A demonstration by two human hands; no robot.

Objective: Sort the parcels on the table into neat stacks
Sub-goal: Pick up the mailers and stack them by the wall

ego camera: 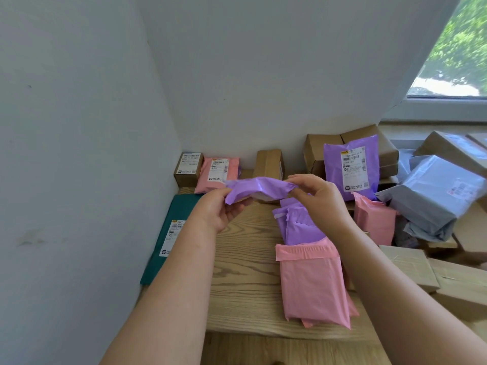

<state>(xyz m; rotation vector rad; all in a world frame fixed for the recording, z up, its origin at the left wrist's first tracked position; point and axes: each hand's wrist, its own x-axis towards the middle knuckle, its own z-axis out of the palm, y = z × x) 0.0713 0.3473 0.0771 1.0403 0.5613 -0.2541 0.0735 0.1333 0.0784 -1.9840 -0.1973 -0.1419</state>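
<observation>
Both hands hold a small purple mailer (259,189) in the air above the wooden table (245,259). My left hand (220,210) grips its left end and my right hand (317,200) pinches its right end. Below it another purple mailer (297,225) lies flat, partly covered by a pink mailer (313,283) near the front. A dark green mailer (168,233) lies by the left wall. At the back stand a small brown box (188,168), a pink mailer (218,173) and a brown box (270,164).
At the right, a labelled purple mailer (351,171) leans on stacked brown boxes (316,154). A pink mailer (374,221), a grey bag (432,198) and cardboard boxes (458,285) crowd the right side. Walls close the left and back.
</observation>
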